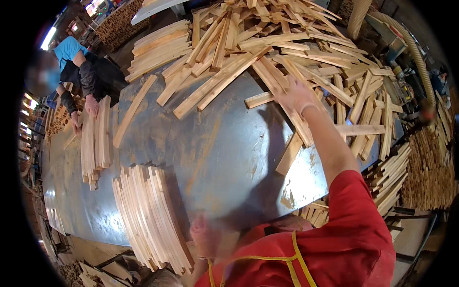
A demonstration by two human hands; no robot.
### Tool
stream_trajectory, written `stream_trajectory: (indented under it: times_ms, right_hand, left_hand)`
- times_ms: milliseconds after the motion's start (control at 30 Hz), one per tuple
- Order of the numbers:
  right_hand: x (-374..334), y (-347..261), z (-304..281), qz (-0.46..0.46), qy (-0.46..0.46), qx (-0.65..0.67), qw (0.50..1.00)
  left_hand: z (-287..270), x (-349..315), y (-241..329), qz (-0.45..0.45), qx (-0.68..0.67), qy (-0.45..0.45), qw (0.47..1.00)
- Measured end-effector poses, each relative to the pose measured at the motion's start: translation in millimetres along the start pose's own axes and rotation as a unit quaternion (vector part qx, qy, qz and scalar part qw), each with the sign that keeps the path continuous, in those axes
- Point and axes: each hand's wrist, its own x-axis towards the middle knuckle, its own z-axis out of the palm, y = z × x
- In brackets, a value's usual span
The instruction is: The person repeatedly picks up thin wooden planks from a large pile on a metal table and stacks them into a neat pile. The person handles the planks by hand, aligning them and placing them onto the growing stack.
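Observation:
My right hand [294, 97] reaches out over the near side of a large heap of wooden strips [267, 43]. Its fingers are spread and rest on a pale strip [272, 79] that slants toward me; some fingertips blend into the wood. Beside the wrist, other strips lie crosswise. My left hand [205, 237] is low in the view, close to my body and smeared by motion, so its fingers cannot be made out. Just left of it stands a neat row of wooden strips [152, 215], packed side by side at the table's near edge.
A worn metal table [229, 143] carries the wood. At the left a co-worker's hands [91, 106] touch another bundle of strips [95, 143]. One strip [135, 111] lies apart. Stacked strips [160, 45] sit at the back; a ribbed hose [416, 52] hangs at right.

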Motion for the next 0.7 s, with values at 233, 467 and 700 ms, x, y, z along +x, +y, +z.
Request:
stream_trajectory:
  times_ms: [233,467,700]
  right_hand:
    - [-53.4,35.6,32.0,0.058,-0.135,-0.025,0.989]
    - [-273.4,-8.2,34.1,0.169,-0.335,0.564,0.736]
    - [-385.7,-54.3,48.5,0.132,-0.469,0.753,0.442]
  left_hand:
    - [-13.9,64.3,95.0,0.092,-0.116,-0.096,0.984]
    - [10.6,77.4,115.9,-0.009,-0.494,-0.227,0.839]
    - [-13.4,53.4,82.9,-0.045,-0.637,-0.367,0.676]
